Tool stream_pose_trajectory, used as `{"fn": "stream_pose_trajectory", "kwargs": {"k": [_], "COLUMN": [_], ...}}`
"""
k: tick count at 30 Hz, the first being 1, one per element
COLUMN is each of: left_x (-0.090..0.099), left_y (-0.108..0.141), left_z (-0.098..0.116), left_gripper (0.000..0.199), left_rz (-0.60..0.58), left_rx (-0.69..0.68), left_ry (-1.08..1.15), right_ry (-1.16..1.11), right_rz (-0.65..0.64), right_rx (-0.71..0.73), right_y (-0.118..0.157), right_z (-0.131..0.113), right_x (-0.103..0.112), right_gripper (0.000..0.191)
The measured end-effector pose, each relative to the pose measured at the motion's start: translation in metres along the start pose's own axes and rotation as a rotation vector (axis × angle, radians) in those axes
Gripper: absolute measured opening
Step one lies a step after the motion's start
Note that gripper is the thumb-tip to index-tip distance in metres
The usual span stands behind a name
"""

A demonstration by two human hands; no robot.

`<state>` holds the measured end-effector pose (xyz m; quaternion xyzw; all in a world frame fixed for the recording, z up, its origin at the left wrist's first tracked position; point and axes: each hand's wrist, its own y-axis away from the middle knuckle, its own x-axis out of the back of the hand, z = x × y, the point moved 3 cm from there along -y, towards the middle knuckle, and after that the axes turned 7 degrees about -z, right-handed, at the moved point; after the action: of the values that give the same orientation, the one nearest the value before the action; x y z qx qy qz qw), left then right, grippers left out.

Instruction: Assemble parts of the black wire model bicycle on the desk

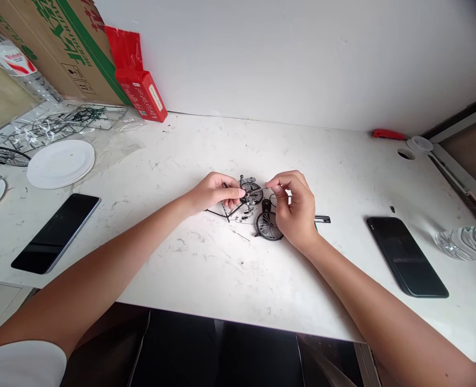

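My left hand [213,194] is closed on the black frame [227,215] of a small model bicycle, pinching it between thumb and fingers. To its right, my right hand [298,207] pinches a thin rod-like piece [261,188] whose tip reaches toward the left thumb. A spoked wheel [255,193] lies just behind the left fingertips; I cannot tell whether it is joined to the frame. Another black wheel [269,226] rests against the near side of my right hand. Small dark and silvery parts [243,216] lie between the hands, and a thin wire-like piece [241,235] is closer to me.
Phones lie at left [56,234] and right [407,257]. White paper plates [62,164], parts sprues [80,118] and another model bicycle [4,156] are at far left. A red box [143,97] stands by the wall. A clear bottle [467,242] lies at the right edge.
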<state>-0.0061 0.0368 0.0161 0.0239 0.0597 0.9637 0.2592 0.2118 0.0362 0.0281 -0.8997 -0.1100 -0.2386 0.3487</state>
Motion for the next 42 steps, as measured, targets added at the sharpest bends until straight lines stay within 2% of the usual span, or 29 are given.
{"fn": "stream_pose_trajectory", "kwargs": {"k": [9, 16, 42], "left_x": [-0.0007, -0.0021, -0.0026], "left_y": [-0.0001, 0.0011, 0.0013], "left_z": [-0.0002, 0.0029, 0.0036], "left_gripper": [0.029, 0.029, 0.029], "left_rz": [0.004, 0.004, 0.007], "left_rx": [0.008, 0.014, 0.013], "left_ry": [0.002, -0.008, -0.01], "right_ry": [-0.018, -0.023, 0.006], "right_rz": [0.033, 0.003, 0.014], "right_rx": [0.012, 0.001, -0.044], "right_y": [-0.0005, 0.0004, 0.0007], "right_z": [-0.001, -0.0006, -0.0004], "right_x": [0.0015, 0.0002, 0.0001], "right_gripper": [0.019, 0.018, 0.02]}}
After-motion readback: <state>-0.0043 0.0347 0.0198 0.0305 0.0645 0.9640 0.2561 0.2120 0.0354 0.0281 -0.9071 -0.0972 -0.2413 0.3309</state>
